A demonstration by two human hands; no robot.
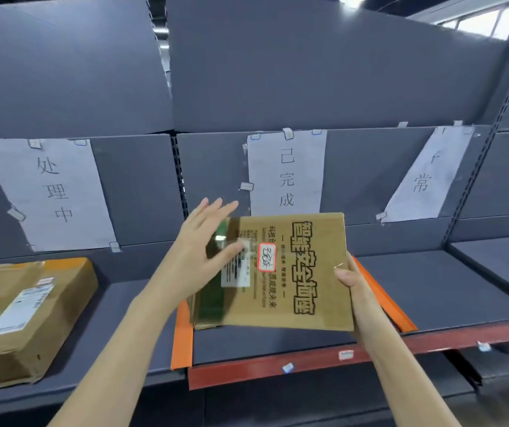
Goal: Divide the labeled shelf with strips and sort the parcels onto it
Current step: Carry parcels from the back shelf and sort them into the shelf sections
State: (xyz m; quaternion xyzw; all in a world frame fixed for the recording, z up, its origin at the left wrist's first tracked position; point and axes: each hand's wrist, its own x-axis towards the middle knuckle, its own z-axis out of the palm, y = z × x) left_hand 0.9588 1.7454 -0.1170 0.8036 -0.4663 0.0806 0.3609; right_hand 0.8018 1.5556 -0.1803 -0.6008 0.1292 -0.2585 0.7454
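- A person holds a flat cardboard parcel (290, 272) over the middle section of a grey shelf (438, 288), between two orange strips, one to the left (182, 340) and one to the right (385, 300).
- The right hand (354, 282) grips the parcel's near right edge, thumb on the top face and fingers hidden beneath it.
- The left hand (203, 251) is spread open, fingers straight and blurred; it lies over or just above the parcel's left end, and whether it touches cannot be told.
- The parcel is tilted, its far edge close to the back panel below the middle paper label (287, 174); whether its underside already rests on the shelf is unclear.
- A small red-bordered sticker (267, 257) with handwriting sits on the top face beside a white shipping label (236, 269).
- A second parcel (22, 318) lies flat in the left section under the left paper label (53, 189); the right section under the third label (425, 177) shows no parcel.
- To finish this placing well, the person probably needs to check that the sticker's writing matches the middle label, then lower the parcel flat.
- Both side edges should land inside the strips: the left end hangs close over the left strip, so a slight shift to the right looks wise.
- The open hand could steady the top face while the gripping hand slides out, lest the parcel drag a strip askew.
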